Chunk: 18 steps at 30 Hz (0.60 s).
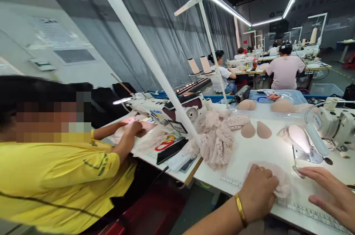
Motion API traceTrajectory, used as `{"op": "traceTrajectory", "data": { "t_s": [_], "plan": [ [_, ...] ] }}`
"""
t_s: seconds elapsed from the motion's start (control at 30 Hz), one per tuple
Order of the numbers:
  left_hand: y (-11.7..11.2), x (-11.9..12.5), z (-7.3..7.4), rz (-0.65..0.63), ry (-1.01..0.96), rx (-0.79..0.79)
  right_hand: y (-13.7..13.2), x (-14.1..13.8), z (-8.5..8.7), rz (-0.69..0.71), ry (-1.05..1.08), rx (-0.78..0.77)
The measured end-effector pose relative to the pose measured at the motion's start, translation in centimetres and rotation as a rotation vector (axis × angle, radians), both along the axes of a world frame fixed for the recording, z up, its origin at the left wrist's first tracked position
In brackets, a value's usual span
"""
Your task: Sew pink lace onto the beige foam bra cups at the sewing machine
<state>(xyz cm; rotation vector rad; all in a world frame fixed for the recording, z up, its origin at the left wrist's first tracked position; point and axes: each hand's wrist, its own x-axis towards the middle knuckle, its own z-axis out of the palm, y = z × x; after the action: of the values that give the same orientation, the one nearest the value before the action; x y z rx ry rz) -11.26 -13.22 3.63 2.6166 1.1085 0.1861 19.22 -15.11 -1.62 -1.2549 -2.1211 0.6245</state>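
My left hand [259,192], with a gold bangle on the wrist, is closed on a pale pink lace piece [281,183] lying on the white table [249,153]. My right hand [331,194] hovers flat beside it, fingers stretched out, holding nothing. Just beyond lies a pink cup [298,137] under the lit sewing machine [331,124]. Two beige foam cups [255,130] sit further back, beside a heap of pink lace [217,139].
A co-worker in a yellow shirt [55,179] sews at the neighbouring machine [163,111] on the left, with red scissors [165,144] and a black phone [170,150] near them. A slanted white pole [155,68] crosses the view. More people sit at machines in the back.
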Motion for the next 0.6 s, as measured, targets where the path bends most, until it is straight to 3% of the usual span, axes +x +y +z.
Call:
{"op": "traceTrajectory", "data": {
  "t_s": [0.07, 0.13, 0.2, 0.27, 0.37, 0.5, 0.53, 0.6],
  "plan": [
    [0.2, 0.5, 0.5, 0.020, -0.320, -0.200, -1.2, -1.6, 1.4, -0.029, 0.154, -0.215],
    [0.5, 0.9, 0.8, 0.099, -0.678, -0.518, -1.8, -3.5, 2.7, -0.069, 0.320, -0.367],
    [0.8, 1.5, 0.7, 0.217, -0.954, -0.779, -1.9, -5.3, 3.6, -0.138, 0.508, -0.461],
    [1.2, 2.1, 0.4, 0.336, -1.143, -0.903, -1.7, -6.5, 3.9, -0.197, 0.624, -0.487],
    [1.4, 3.1, -0.2, 0.465, -1.353, -0.993, -1.0, -6.8, 3.5, -0.232, 0.585, -0.432],
    [0.7, 3.9, -1.1, 0.511, -1.521, -1.038, -0.1, -6.1, 2.1, -0.279, 0.510, -0.383],
    [0.6, 3.9, -1.3, 0.520, -1.496, -0.999, 0.1, -5.9, 1.7, -0.294, 0.506, -0.374],
    [0.9, 3.6, -1.5, 0.517, -1.235, -0.819, 0.5, -5.6, 1.0, -0.303, 0.508, -0.372]
  ]
}}
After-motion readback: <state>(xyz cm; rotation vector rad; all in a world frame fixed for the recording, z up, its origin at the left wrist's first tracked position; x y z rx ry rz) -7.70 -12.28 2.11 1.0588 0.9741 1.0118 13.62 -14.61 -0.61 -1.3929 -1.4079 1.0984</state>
